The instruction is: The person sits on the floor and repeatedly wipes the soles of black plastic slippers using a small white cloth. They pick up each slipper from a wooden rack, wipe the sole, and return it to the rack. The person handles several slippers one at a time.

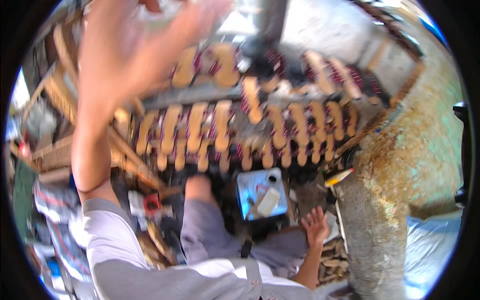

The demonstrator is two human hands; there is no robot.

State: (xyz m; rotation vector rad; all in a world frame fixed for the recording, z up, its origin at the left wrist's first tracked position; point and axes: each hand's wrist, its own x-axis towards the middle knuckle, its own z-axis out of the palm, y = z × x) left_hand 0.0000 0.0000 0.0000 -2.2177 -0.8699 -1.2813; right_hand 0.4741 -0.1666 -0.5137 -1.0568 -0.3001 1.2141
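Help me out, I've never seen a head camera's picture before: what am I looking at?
There is no machine here, only a person's two bare hands. The single round, bent picture comes from a wide camera on the person's head, looking down. The left hand is raised at the upper left, blurred and cut off by the edge, so I can't tell whether it holds anything. The right hand is low, fingers spread, apparently holding nothing. Ahead lie rows of tan soles with dark red parts. Near the knees is a blue tray with a pale block in it.
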